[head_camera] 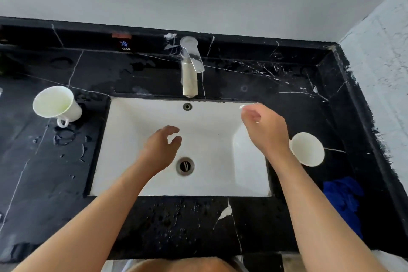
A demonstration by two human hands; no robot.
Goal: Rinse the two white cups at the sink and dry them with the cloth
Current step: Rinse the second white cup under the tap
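Both my hands are over the white sink (123,161) in the middle of the frame, and neither has anything in it. My left hand (162,147) hangs above the basin just up and left of the drain (185,166), fingers loosely curled, thumb and forefinger apart, grasping nothing. My right hand (263,130) sits over the basin's upper right corner, fingers bent and relaxed, also released and empty.

The two white cups are out on the black marble counter (55,183), one on each side. The left cup (57,105) stands at the left of the frame, just off the sink's upper left corner, mouth tipped toward the camera, its handle pointing down toward the lower edge. The right cup (308,149) is at the right of the basin, just beside my right wrist, partly hidden behind it; I can see its open mouth, but whether wrist and cup touch I cannot tell.

The blue cloth (344,199) lies bunched on the counter at the lower right, below the right cup and apart from it. The metal tap (190,68) stands at the top centre above the basin. Water drops and puddles dot the counter, thickest at the left and along the front edge.
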